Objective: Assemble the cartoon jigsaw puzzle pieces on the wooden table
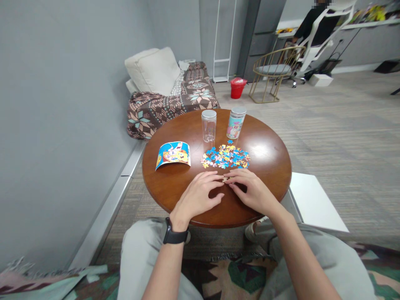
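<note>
A few pale jigsaw pieces (225, 179) lie on the round brown table (175, 187), partly hidden between my fingertips. My left hand (201, 191) reaches in from the left with fingers stretched out and thumb apart, its fingertips touching the edge of these pieces. On the other side, my right hand (250, 189) has its fingertips and thumb drawn close together on the pieces. Just beyond both hands spreads a loose pile of colourful jigsaw pieces (226, 157), mostly blue, yellow and pink. A curved picture sheet (174, 153) with a cartoon scene stands left of the pile.
Behind the pile stand a clear lidded jar (209, 126) and a jar with a cartoon label (236, 123). A draped seat with cushions (156, 71), a red bin (238, 88) and a gold wire chair (271, 71) are farther back. A person sits at the upper right.
</note>
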